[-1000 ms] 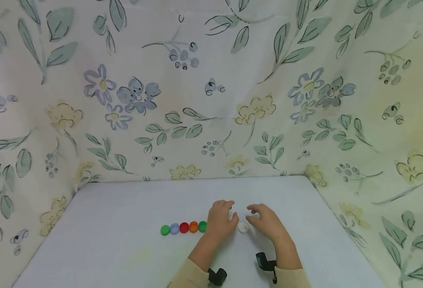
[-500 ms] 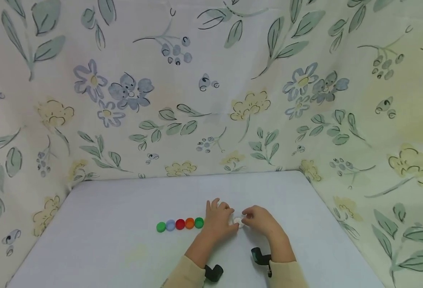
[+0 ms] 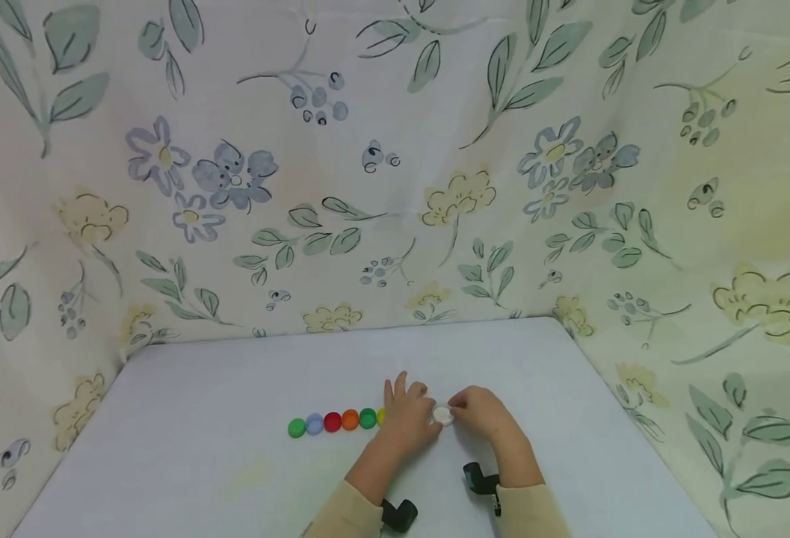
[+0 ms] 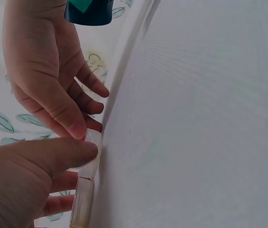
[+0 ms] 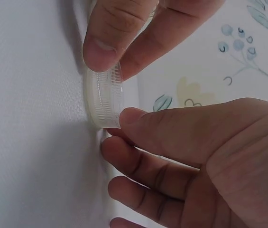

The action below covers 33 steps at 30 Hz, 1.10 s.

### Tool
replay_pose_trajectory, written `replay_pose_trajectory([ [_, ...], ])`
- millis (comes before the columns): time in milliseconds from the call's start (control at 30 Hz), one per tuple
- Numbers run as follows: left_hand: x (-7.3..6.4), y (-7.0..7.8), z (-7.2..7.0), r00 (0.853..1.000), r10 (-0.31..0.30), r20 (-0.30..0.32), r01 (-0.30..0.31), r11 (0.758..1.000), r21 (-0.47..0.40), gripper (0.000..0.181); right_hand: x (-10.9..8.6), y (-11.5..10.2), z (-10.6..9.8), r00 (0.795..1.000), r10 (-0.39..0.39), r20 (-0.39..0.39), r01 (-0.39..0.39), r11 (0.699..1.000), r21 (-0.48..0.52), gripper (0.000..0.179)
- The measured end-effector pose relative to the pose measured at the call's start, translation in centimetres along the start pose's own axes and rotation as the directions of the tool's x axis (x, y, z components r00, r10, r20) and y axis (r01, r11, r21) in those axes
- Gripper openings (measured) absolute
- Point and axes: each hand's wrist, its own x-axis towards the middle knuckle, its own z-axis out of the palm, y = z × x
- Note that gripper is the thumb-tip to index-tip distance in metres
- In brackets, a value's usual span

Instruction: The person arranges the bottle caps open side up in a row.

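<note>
A clear whitish bottle cap [image 3: 442, 415] with ribbed sides rests on the white table between my two hands. My left hand [image 3: 408, 418] pinches it from the left between thumb and forefinger, other fingers raised. From the right, my right hand [image 3: 485, 415] holds the cap's edge with its thumb and forefinger. In the right wrist view, both thumbs touch the ribbed cap [image 5: 106, 95]. A second clear, ribbed cap [image 4: 82, 202] sits against the first in the left wrist view. Leftward runs a row of coloured caps, with a yellow cap [image 3: 382, 415] partly hidden by my left hand.
The row also holds a green cap [image 3: 297, 428], a light blue cap [image 3: 315, 424], a red cap [image 3: 332, 422], an orange cap [image 3: 350, 420] and another green cap [image 3: 368, 418]. Behind the white table [image 3: 233, 381] hangs a flowered cloth [image 3: 341, 261].
My right hand has come left and taken the clear cap's edge. The left thumb and forefinger have closed around its other side. The head view has shifted slightly.
</note>
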Motion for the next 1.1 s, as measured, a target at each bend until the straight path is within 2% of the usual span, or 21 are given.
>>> replay_pose_trajectory([
  [233,-0.35,0.35,0.23,1.000,0.004,0.003,-0.004,1.000,-0.014,0.031,-0.28,0.17,0.42,1.000,0.002,-0.007,-0.002,1.000,0.018,0.009],
  [533,-0.02,0.85,0.06,0.999,0.021,-0.039,-0.021,1.000,-0.018,0.032,-0.44,0.85,-0.02,0.999,-0.016,-0.044,0.019,0.998,0.055,0.009],
  [733,0.03,0.39,0.09,0.999,0.007,-0.051,-0.009,0.999,-0.031,0.035,-0.13,0.76,-0.10,0.999,-0.042,-0.001,0.042,0.995,0.093,0.013],
  [933,0.20,0.49,0.08,0.997,0.000,-0.076,0.001,1.000,0.004,0.034,0.02,0.41,-0.30,0.998,-0.065,0.005,0.064,0.994,0.085,0.014],
  [1100,0.04,0.76,-0.44,0.998,-0.003,-0.059,0.003,1.000,0.003,0.032,0.00,0.43,-0.25,0.998,-0.063,0.011,0.062,0.994,0.090,0.013],
])
